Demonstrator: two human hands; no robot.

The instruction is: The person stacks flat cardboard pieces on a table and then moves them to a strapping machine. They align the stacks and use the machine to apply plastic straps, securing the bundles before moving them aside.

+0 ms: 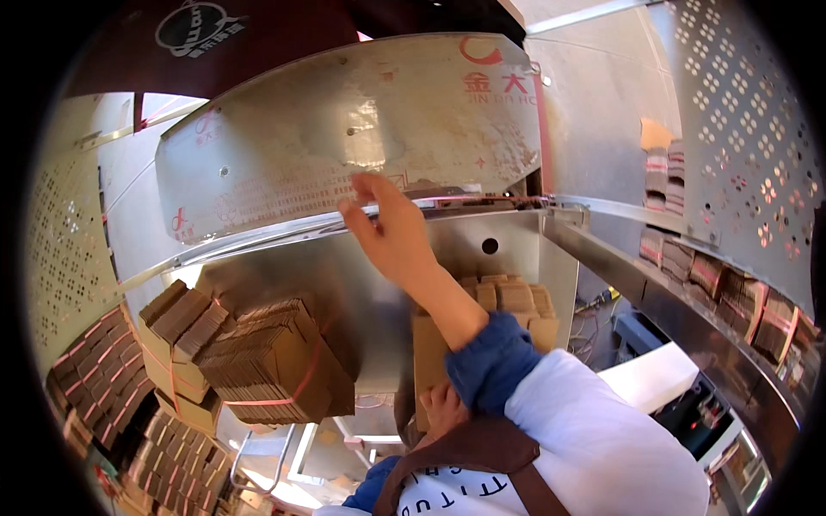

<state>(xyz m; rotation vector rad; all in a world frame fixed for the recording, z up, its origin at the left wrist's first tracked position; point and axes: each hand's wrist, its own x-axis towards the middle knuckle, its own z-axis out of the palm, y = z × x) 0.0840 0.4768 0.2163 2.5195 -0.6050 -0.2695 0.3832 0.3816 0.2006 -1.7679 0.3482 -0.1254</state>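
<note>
My right hand is stretched out over the front rim of a metal machine, above its sloping panel with red print. Its thumb and fingers are apart, with nothing visible between them. Close to my body, partly covered by my right forearm, my left hand lies against a stack of brown cardboard pieces. Its fingers look spread; the palm is hidden. More of this cardboard shows on the far side of my right forearm, in the metal tray.
At left in the tray stand bundles of folded cardboard tied with pink bands. Further bundles are piled at lower left. Perforated metal guards flank both sides. A metal rail runs along the right, with cardboard bundles beyond.
</note>
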